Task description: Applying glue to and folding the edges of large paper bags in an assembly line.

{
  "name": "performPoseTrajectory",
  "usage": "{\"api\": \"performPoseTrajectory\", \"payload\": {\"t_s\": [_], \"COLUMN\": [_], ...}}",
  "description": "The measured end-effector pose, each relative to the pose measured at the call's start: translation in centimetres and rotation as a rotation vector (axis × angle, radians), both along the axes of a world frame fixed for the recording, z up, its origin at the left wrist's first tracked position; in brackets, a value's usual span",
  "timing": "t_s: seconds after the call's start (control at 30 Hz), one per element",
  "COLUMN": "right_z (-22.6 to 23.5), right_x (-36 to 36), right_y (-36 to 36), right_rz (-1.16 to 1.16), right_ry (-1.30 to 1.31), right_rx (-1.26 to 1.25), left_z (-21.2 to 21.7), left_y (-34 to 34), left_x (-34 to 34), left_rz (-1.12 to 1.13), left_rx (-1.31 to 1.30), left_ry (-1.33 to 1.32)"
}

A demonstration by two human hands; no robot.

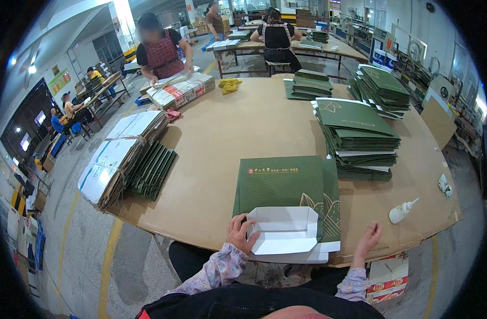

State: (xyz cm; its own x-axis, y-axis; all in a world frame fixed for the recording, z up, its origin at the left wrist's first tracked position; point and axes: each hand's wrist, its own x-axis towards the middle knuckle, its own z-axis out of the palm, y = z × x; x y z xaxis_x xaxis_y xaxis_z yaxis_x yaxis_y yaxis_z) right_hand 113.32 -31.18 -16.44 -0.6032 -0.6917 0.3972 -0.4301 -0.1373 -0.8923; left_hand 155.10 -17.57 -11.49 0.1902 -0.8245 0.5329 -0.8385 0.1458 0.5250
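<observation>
In front of me lies a flat green paper bag [278, 183] with gold line drawings, on top of other green bags. Its near end is folded out into a white panel with angled corners [283, 226]. My left hand [242, 233] grips the left edge of that panel, thumb on the white side. Off to the right, my right hand [367, 240] is over the table's near edge, apart from the bags, its fingers curled together; whether something small is between them I cannot make out. A small white glue bottle [399, 213] with a pointed nozzle lies tilted beyond it.
Piles of green bags [360, 130] stand along the table's right side. On the left are tied cardboard bundles [121, 149] beside more green bags [152, 171]. A yellow cloth [230, 85] lies at the far edge. Another person [164, 56] handles a wrapped bundle [182, 90] across the table.
</observation>
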Motion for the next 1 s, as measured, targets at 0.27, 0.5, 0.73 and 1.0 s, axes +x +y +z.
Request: {"api": "performPoseTrajectory", "payload": {"t_s": [0.27, 0.5, 0.73, 1.0], "right_z": [-0.9, -1.1, -0.3, 0.7], "right_x": [-7.0, -7.6, -13.0, -11.3], "right_y": [-0.6, -3.8, -7.5, -7.2], "right_rz": [-0.198, -0.146, -0.252, -0.161], "right_ry": [0.121, 0.307, 0.164, 0.157], "right_rx": [0.062, 0.249, 0.120, 0.122], "left_z": [0.9, -1.3, -1.8, -1.1], "left_y": [1.5, 0.5, -1.2, 0.8], "left_x": [0.0, 1.1, 0.3, 2.2], "left_rz": [0.115, -0.025, -0.170, -0.121], "left_rx": [0.035, 0.078, 0.117, 0.144], "left_ry": [-0.183, 0.068, 0.057, 0.032]}}
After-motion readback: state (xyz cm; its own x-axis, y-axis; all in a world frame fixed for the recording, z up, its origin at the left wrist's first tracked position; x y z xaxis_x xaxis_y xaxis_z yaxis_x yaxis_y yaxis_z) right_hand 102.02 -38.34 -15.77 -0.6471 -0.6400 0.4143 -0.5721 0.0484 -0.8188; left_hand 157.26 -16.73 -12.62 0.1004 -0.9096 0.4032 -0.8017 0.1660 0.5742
